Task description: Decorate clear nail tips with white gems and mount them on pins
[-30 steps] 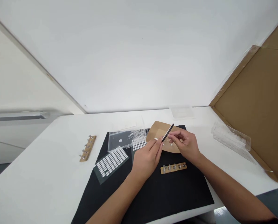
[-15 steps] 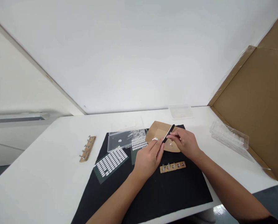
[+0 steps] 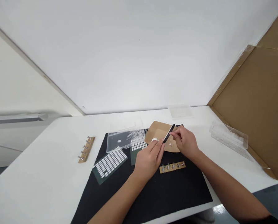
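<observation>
A slim black nail file (image 3: 169, 133) with a pale edge slants upward over the cardboard tray (image 3: 161, 127). My left hand (image 3: 149, 157) is closed around its lower end. At the file's right side, my right hand (image 3: 184, 140) has thumb and forefinger pinched together; anything between them is too small to make out. Small white bits (image 3: 154, 139) lie in the tray beyond my left fingers. Below the hands, a cork-coloured strip (image 3: 173, 167) with several small clear and metal holders rests on the black mat (image 3: 173, 193).
Two dark sheets of white oval stickers, a left one (image 3: 111, 163) and a partly covered one (image 3: 139, 146), lie left. Behind them is a clear box (image 3: 117, 144) with thin clear pieces. Another holder strip (image 3: 86, 150) sits far left; clear cases (image 3: 229, 137) and cardboard (image 3: 253, 109) stand right.
My right fingertips have shifted slightly up along the nail file. My left hand keeps its hold, and the things on the table stay in place.
</observation>
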### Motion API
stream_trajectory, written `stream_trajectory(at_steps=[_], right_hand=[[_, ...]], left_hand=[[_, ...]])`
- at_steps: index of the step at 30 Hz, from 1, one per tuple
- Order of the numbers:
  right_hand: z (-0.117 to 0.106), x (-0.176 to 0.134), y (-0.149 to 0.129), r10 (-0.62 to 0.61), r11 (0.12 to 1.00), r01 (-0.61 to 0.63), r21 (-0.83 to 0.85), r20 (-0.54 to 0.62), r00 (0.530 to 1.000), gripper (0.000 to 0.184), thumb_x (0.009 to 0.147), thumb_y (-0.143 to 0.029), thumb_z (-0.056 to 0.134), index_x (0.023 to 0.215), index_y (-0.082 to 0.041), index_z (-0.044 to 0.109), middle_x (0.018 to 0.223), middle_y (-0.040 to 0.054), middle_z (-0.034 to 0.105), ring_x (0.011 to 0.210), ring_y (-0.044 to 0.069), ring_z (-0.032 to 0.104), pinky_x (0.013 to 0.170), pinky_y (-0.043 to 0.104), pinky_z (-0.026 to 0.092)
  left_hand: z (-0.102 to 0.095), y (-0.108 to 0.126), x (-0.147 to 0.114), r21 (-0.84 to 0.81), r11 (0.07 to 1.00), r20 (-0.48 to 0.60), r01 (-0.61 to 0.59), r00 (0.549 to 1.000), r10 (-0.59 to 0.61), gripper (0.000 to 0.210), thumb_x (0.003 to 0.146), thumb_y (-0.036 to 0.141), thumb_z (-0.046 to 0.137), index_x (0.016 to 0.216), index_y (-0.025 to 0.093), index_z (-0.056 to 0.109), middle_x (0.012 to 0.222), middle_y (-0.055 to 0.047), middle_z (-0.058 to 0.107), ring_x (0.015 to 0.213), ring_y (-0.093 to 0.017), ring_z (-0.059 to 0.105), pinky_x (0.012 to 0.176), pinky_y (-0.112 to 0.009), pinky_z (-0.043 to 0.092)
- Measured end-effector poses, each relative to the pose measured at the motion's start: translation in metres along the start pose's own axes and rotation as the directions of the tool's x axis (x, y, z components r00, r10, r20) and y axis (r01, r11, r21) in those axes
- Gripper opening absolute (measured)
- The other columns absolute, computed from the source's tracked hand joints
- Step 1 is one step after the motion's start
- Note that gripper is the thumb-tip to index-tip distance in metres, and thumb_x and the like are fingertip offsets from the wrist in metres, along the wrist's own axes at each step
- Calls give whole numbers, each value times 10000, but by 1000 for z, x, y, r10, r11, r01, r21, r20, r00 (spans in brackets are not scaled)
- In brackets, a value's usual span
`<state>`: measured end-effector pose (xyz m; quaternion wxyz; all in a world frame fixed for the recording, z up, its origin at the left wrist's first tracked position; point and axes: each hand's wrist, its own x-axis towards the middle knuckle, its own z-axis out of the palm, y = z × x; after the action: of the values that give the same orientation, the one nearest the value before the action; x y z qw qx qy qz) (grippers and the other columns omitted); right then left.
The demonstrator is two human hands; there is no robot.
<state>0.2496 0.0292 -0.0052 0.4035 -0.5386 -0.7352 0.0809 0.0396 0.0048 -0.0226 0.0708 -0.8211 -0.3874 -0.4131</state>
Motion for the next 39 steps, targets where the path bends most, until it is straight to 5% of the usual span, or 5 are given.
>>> stream_trajectory(at_steps=[14, 19, 24, 32, 39], right_hand=[[3, 0, 2, 15, 1000, -15, 6, -40, 999, 448, 1098, -588, 483, 812, -248, 540, 704, 5, 685, 627, 176, 638, 604, 303, 429], [4, -1, 2, -101, 995, 103, -13, 95, 990, 415, 1096, -541, 524, 818, -241, 594, 777, 20, 726, 711, 193, 675, 637, 312, 457], [0, 0, -1, 10, 993, -14, 117, 33, 999, 388, 1062, -517, 605, 791, -238, 609, 735, 5, 698, 648, 167, 635, 617, 300, 458], [0, 1, -6, 217, 684, -366, 631, 302, 928, 380, 933, -569, 764, 850, -228, 615, 691, -30, 686, 475, 102, 516, 465, 246, 437], [-8, 6, -5, 105, 611, -346, 712, 360, 927, 328, 944, -519, 762, 1008, -201, 709, 836, 23, 776, 578, 123, 654, 649, 313, 591]], left_hand=[[1, 0, -1, -47, 998, 17, 31, 999, -30, 243, 1071, 208, 566, 1280, 164, 681, 974, -84, 790, 814, -177, 777, 723, -239, 640], [1, -2, -2, -55, 998, 5, 30, 1000, -29, 242, 1073, 211, 567, 1283, 172, 681, 998, -88, 793, 840, -184, 785, 761, -255, 652], [0, -3, -2, -57, 997, 22, 45, 999, -43, 231, 1063, 206, 588, 1271, 159, 677, 1021, -93, 794, 843, -192, 783, 747, -265, 648], [0, -4, -2, -101, 992, 15, 78, 997, -77, 217, 1062, 194, 580, 1262, 165, 661, 1024, -82, 794, 873, -190, 789, 782, -272, 649], [-1, -4, -1, -102, 991, 16, 90, 996, -89, 218, 1068, 206, 568, 1265, 178, 657, 991, -74, 791, 848, -185, 781, 770, -276, 649]])
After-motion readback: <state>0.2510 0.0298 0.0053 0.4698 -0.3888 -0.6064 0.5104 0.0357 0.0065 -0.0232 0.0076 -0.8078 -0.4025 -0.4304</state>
